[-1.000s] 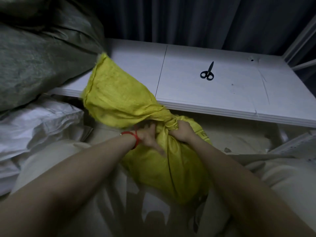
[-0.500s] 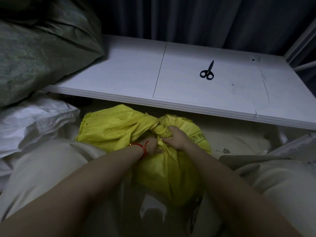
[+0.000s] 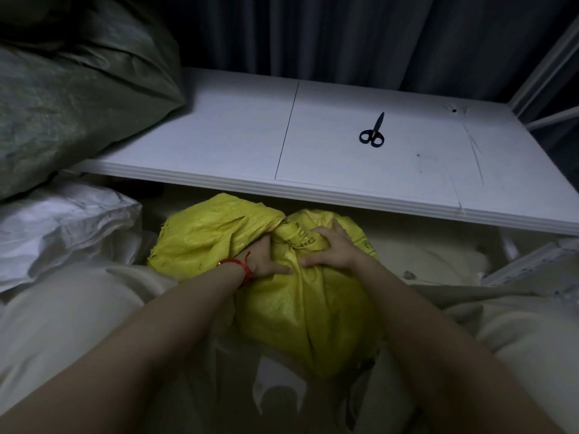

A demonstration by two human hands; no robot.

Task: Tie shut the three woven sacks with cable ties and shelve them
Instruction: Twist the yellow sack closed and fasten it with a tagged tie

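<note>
A yellow woven sack (image 3: pixel 300 308) lies low in the middle, just in front of and below the white shelf's (image 3: pixel 344 183) front edge. Its neck is twisted tight, and the loose top flops over to the left. My left hand (image 3: pixel 266 258), with a red string on the wrist, grips the twisted neck from the left; its fingers are hidden behind the neck. My right hand (image 3: pixel 332 249) lies spread over the sack's bulge just right of the neck and presses on it. No cable tie shows.
Black scissors (image 3: pixel 372 133) lie on the shelf board. A grey-green sack (image 3: pixel 62 89) fills the shelf's left end, with a white sack (image 3: pixel 62 220) below it. Cream sacks (image 3: pixel 78 308) lie around the yellow one. A white frame post (image 3: pixel 548 67) rises at right.
The sack's loose top, upright a second ago, has flopped down to the left, and the sack sits lower. My right hand has gone from gripping the neck to lying spread over the sack.
</note>
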